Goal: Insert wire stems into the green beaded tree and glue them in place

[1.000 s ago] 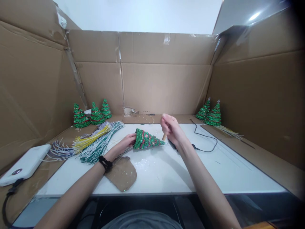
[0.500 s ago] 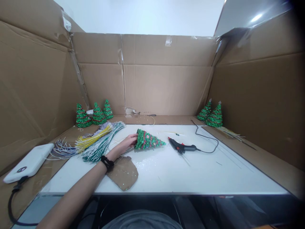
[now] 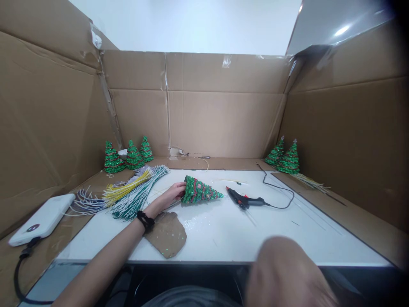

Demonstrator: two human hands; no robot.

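Observation:
Lying on its side on the white table [image 3: 230, 238] is a green Christmas tree ornament [image 3: 201, 190] with red trim, its tip pointing right. My left hand [image 3: 175, 192] grips it at the base, fingers closed around the bottom edge. A black hot glue gun [image 3: 244, 199] with a red nozzle lies just right of the tip, its nozzle towards the tree. My right hand [image 3: 284, 273] is a blurred shape low in the picture, close to the camera; its fingers cannot be made out. Below my left wrist lies a brown cardboard piece [image 3: 168, 236] speckled with glitter.
Bundles of green-white, yellow and purple wires [image 3: 137, 194] lie at the left. Several finished trees [image 3: 134, 155] stand back left, and two trees [image 3: 288, 157] back right beside thin sticks. A white power bank [image 3: 41, 219] with a cable lies far left. Cardboard walls [image 3: 223, 123] enclose the table.
My right hand has come into view at the bottom right. The left hand keeps its hold on the tree, and the whole view has shifted slightly.

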